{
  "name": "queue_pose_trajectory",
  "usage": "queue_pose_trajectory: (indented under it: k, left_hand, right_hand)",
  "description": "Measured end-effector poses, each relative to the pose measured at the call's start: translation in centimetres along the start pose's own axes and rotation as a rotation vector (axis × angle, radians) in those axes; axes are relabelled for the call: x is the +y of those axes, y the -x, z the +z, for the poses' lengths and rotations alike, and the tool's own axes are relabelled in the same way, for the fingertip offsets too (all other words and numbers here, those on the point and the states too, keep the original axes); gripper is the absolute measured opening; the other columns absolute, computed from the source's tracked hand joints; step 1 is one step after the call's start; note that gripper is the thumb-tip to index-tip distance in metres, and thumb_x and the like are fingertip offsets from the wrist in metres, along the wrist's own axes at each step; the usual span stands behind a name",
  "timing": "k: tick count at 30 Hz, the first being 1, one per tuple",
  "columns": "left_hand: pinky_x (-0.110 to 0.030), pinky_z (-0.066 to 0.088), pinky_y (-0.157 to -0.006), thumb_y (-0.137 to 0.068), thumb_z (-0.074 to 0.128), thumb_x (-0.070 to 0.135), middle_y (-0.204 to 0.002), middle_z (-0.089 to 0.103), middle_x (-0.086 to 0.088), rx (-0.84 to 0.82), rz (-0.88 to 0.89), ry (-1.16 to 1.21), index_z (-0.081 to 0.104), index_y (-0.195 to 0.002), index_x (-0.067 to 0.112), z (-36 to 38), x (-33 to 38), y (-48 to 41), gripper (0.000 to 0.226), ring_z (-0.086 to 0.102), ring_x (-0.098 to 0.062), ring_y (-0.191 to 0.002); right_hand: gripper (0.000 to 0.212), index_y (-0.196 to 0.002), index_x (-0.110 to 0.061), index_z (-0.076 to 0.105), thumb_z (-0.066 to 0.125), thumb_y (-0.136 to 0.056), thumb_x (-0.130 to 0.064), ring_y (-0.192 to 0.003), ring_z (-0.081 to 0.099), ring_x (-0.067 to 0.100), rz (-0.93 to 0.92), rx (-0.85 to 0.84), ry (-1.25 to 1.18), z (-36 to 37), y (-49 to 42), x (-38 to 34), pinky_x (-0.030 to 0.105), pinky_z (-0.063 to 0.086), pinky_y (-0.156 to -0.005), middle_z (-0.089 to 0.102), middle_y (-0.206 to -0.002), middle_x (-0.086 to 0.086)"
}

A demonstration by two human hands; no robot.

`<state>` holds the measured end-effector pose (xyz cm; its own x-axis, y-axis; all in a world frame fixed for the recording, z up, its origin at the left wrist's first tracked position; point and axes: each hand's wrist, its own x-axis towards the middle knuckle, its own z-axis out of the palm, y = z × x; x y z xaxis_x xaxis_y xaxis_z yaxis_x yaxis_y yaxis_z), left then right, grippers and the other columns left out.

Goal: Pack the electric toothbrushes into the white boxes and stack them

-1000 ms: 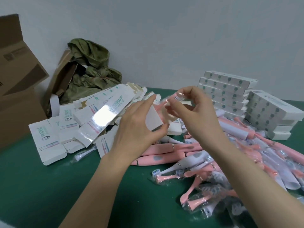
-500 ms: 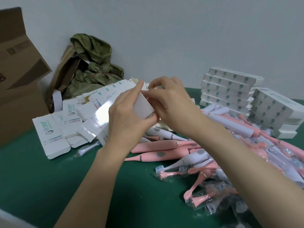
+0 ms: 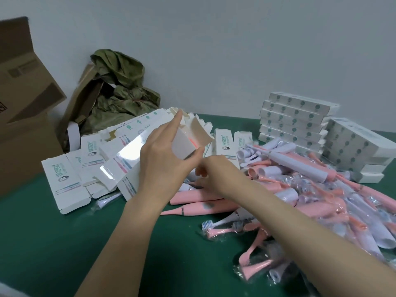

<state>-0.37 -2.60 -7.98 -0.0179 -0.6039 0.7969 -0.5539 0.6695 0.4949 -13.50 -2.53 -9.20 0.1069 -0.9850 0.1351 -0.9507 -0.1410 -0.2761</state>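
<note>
**Open box held over the toothbrush pile**

The left hand point(image 3: 162, 161) grips a white box point(image 3: 184, 144) near its open end, thumb beneath and forefinger stretched along the top. It holds the box above the left edge of the toothbrush pile point(image 3: 300, 189). Something pink shows inside the mouth (only a sliver). The right hand point(image 3: 214, 174) hangs low over the pile's left side, fingers curled inward; whether they hold anything cannot be told. Closed boxes point(image 3: 295, 123) stand stacked behind the pile, and flat cartons point(image 3: 70, 179) lie to its left.

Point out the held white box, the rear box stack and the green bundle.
held white box point(image 3: 183, 145): head view, shaded side panel
rear box stack point(image 3: 293, 121): head view, a middle box's side
green bundle point(image 3: 124, 88): head view, crumpled middle
</note>
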Motion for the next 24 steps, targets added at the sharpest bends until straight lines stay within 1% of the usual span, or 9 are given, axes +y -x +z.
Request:
queue_pose_trajectory:
  k: [4, 7, 10, 12, 15, 18, 20, 22, 24]
  left_hand:
    - [-0.003, 0.029, -0.090, -0.069, 0.082, 0.023, -0.118, 0.062, -0.004, -0.017, -0.017, 0.024, 0.050, -0.136, 0.016, 0.2, 0.0, 0.1, 0.074, 0.050, -0.011, -0.107]
    - [-0.016, 0.036, -0.092, -0.069, 0.082, 0.023, -0.119, 0.061, -0.003, -0.033, -0.027, 0.039, 0.050, -0.136, 0.017, 0.3, 0.2, 0.2, 0.075, 0.051, -0.013, -0.109]
    - [-0.016, 0.036, -0.090, -0.070, 0.080, 0.027, -0.118, 0.060, -0.001, -0.055, -0.039, 0.051, 0.048, -0.137, 0.021, 0.2, 0.2, 0.3, 0.075, 0.048, -0.008, -0.107]
    - [-0.012, 0.032, -0.089, -0.070, 0.079, 0.027, -0.117, 0.060, 0.000, -0.055, -0.036, 0.047, 0.048, -0.137, 0.022, 0.2, 0.1, 0.3, 0.075, 0.046, -0.006, -0.106]
    - [-0.010, 0.028, -0.086, -0.070, 0.080, 0.024, -0.113, 0.060, 0.001, -0.063, -0.011, 0.028, 0.048, -0.137, 0.019, 0.2, 0.2, 0.3, 0.075, 0.045, -0.005, -0.104]
    - [-0.007, 0.027, -0.084, -0.071, 0.080, 0.022, -0.107, 0.052, 0.009, -0.084, 0.018, 0.021, 0.048, -0.138, 0.016, 0.4, 0.3, 0.5, 0.075, 0.041, 0.000, -0.100]
    - [-0.002, 0.024, -0.087, -0.071, 0.081, 0.021, -0.108, 0.052, 0.009, -0.098, 0.023, 0.026, 0.047, -0.138, 0.015, 0.6, 0.4, 0.6, 0.075, 0.041, -0.002, -0.102]
    - [-0.004, 0.023, -0.088, -0.071, 0.081, 0.021, -0.114, 0.058, 0.002, -0.114, 0.035, 0.016, 0.047, -0.138, 0.014, 0.7, 0.4, 0.6, 0.076, 0.042, -0.006, -0.107]
    - [-0.009, 0.025, -0.087, -0.071, 0.080, 0.020, -0.116, 0.060, -0.003, -0.124, 0.053, -0.007, 0.048, -0.137, 0.012, 0.9, 0.5, 0.7, 0.074, 0.042, -0.007, -0.106]
  right_hand:
    - [0.024, -0.115, -0.005, 0.054, 0.046, -0.092, -0.009, -0.103, 0.056, 0.030, -0.078, -0.040, 0.189, 0.8, -1.3, -1.4, 0.035, 0.044, -0.077, 0.059, -0.112, 0.012]
    - [0.031, -0.126, -0.008, 0.047, 0.043, -0.096, -0.009, -0.115, 0.052, 0.028, -0.095, -0.093, 0.306, 0.8, -1.8, -1.9, 0.034, 0.043, -0.088, 0.053, -0.125, 0.011]
    - [0.025, -0.118, -0.006, 0.051, 0.046, -0.094, -0.009, -0.106, 0.055, 0.030, -0.070, -0.147, 0.262, 0.2, -1.5, -1.6, 0.035, 0.044, -0.087, 0.055, -0.118, 0.013]
    - [0.009, -0.095, -0.006, 0.054, 0.047, -0.090, -0.009, -0.084, 0.054, 0.027, -0.043, -0.127, 0.160, -0.5, -1.2, -0.8, 0.030, 0.047, -0.074, 0.061, -0.099, 0.013]
    - [0.028, -0.061, -0.006, 0.052, 0.048, -0.089, -0.012, -0.055, 0.043, 0.018, 0.101, 0.069, -0.188, -2.5, -0.4, 1.2, 0.013, 0.033, -0.045, 0.052, -0.057, 0.002]
    - [0.022, -0.068, -0.010, 0.061, 0.054, -0.088, -0.009, -0.050, 0.047, 0.009, 0.229, 0.396, -0.854, -4.2, 0.7, 2.4, 0.015, 0.041, -0.051, 0.058, -0.057, -0.004]
    - [0.016, -0.070, -0.008, 0.061, 0.057, -0.085, -0.003, -0.049, 0.049, 0.008, 0.193, 0.533, -1.387, -5.7, 1.3, 2.1, 0.017, 0.049, -0.055, 0.055, -0.053, -0.006]
    - [0.015, -0.074, -0.003, 0.064, 0.056, -0.087, -0.003, -0.050, 0.054, 0.009, 0.058, 0.559, -1.763, -7.2, 2.0, 1.6, 0.018, 0.052, -0.059, 0.053, -0.056, -0.001]
    - [0.025, -0.072, -0.006, 0.072, 0.054, -0.089, -0.006, -0.057, 0.061, 0.010, -0.076, 0.460, -1.855, -8.4, 2.8, 0.9, 0.018, 0.053, -0.059, 0.058, -0.065, 0.005]
